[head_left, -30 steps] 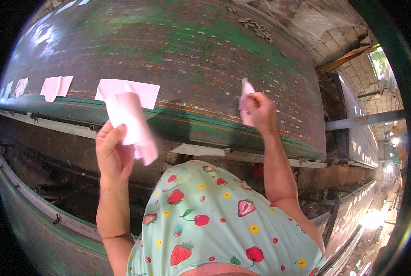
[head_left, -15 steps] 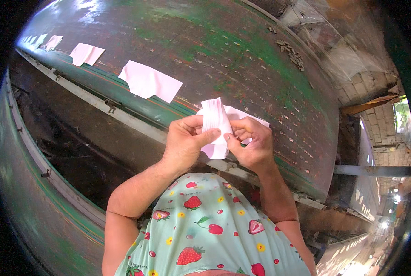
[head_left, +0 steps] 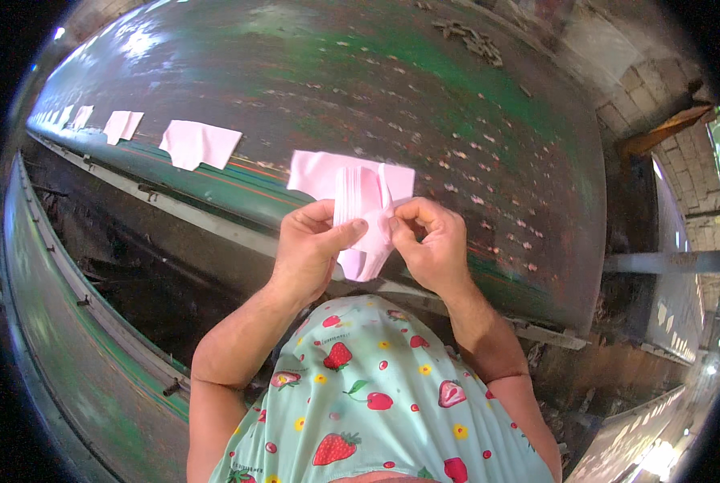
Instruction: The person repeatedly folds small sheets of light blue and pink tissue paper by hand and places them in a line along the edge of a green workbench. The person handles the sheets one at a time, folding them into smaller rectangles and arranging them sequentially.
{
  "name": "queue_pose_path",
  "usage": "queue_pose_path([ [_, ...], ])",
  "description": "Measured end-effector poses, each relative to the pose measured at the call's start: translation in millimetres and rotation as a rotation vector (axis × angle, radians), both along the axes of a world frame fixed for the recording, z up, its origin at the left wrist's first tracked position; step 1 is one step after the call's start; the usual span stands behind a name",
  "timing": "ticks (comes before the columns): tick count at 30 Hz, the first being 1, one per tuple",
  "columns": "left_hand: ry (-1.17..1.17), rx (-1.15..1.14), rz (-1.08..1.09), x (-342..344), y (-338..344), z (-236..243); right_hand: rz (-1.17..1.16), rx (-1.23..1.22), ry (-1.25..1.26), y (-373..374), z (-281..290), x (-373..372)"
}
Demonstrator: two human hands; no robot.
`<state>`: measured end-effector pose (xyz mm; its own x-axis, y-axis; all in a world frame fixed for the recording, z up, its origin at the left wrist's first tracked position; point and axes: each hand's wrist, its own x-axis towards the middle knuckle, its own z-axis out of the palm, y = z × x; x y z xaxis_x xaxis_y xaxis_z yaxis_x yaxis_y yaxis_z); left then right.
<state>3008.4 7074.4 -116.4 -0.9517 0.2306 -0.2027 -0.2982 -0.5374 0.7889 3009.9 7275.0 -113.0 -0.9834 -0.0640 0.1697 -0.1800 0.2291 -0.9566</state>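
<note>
My left hand (head_left: 310, 245) grips a folded stack of pale pink fabric pieces (head_left: 350, 197), its thumb pressed across the front. At the stack's right side, my right hand (head_left: 431, 241) pinches the edge of one fabric piece (head_left: 382, 221) between thumb and fingers, and that layer bends away from the rest. Just beyond the stack, one pink cut piece (head_left: 316, 171) lies flat on the long table (head_left: 457, 145), partly hidden by the stack. Farther left along the same edge lie another pink piece (head_left: 199, 143) and several more in a row.
A metal rail (head_left: 207, 221) runs along the table's near edge. To the left, past a dark gap, stands a second long green table (head_left: 78, 354). Small dark pieces (head_left: 469, 42) are heaped at the far side. A grey beam (head_left: 666, 262) and block wall (head_left: 690, 181) are at right.
The laid pieces and table have shifted left in view. My right hand has drawn the edge of one layer outward from the stack, while my left hand keeps its hold.
</note>
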Motion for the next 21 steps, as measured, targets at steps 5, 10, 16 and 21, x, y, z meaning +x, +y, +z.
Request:
queue_pose_path([
  [5, 0.015, -0.154, 0.023, 24.8, 65.0, -14.0, -0.057, 0.107, 0.072, 53.0, -16.2, 31.4],
  [10, 0.033, -0.246, -0.031, 42.6, 94.7, -20.9, -0.060, 0.136, 0.089, 87.3, -30.1, 59.2],
  [16, 0.033, -0.192, -0.071, 59.3, 114.1, -25.2, -0.099, -0.110, -0.172, 108.7, -39.0, 81.0],
  [21, 0.068, -0.226, -0.092, 62.0, 123.0, -23.8, -0.160, -0.124, 0.067, 111.2, -36.8, 91.3],
])
